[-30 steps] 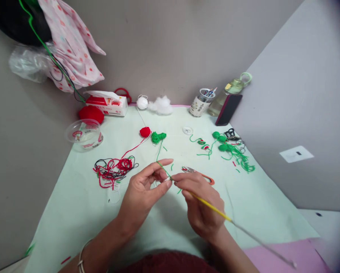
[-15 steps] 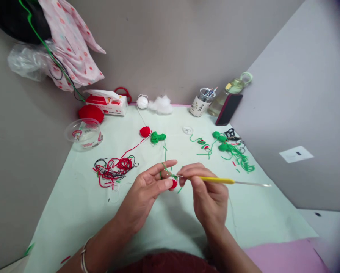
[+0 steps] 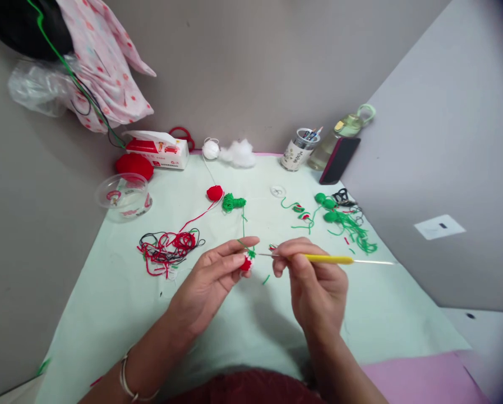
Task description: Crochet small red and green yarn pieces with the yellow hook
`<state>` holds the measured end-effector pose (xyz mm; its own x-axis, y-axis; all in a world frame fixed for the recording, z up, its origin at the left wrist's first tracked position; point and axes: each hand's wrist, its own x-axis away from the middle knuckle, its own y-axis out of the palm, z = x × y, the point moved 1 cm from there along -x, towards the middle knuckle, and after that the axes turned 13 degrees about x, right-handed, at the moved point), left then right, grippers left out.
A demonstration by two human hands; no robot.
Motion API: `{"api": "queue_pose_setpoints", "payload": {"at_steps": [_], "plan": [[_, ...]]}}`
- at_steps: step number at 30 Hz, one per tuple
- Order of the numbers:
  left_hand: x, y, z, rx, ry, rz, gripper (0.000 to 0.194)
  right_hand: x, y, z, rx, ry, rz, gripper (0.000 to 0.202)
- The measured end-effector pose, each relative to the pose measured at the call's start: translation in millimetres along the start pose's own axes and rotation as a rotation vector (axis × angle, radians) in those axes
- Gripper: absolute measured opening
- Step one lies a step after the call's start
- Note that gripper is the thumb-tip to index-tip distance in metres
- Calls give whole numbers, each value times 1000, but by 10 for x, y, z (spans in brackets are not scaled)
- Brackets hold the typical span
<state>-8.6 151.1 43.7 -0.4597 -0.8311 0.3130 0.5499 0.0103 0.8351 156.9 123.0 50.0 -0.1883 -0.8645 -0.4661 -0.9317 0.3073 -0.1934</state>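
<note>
My left hand [image 3: 211, 275] pinches a small crocheted piece [image 3: 247, 262], red below with white and green at its top. Green yarn runs over my left index finger from a green skein [image 3: 233, 202] farther back. My right hand [image 3: 318, 286] is closed around a crochet hook [image 3: 329, 259] with a yellow handle. The hook's thin left tip points at the green top of the piece; whether it touches is too small to tell.
A red and black yarn tangle [image 3: 171, 247] lies left, behind it a clear tub [image 3: 135, 205]. Green yarn pieces [image 3: 352, 224] lie right. At the back stand a tissue box [image 3: 158, 151], pen holder [image 3: 298, 151], bottle [image 3: 329, 146] and phone [image 3: 339, 161].
My right hand and the hook have moved right, away from my left hand. My left hand has shifted slightly left with the crocheted piece, and its index finger is lower over it.
</note>
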Motion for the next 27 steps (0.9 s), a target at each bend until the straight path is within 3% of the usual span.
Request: {"api": "queue_pose_setpoints", "payload": {"at_steps": [4, 10, 14, 19, 24, 27], "plan": [[25, 10, -19, -132, 42, -15, 34, -21, 43, 12, -45, 30, -103, 17], [29, -4, -21, -245, 100, 17, 33, -8, 24, 102, -209, 177, -111, 20], [52, -9, 12, -269, 121, 27, 30, -10, 1, 69, -215, 169, -119, 23], [89, -17, 24, -341, 180, 25, 26, 12, -36, -54, 59, -24, -126, 24], [89, 10, -32, -378, 292, 78, 35, 109, 36, -45, 467, -456, -115, 27], [71, 23, -82, -207, 191, 59, 48, 177, 83, 24, 650, -545, -23, 33]]}}
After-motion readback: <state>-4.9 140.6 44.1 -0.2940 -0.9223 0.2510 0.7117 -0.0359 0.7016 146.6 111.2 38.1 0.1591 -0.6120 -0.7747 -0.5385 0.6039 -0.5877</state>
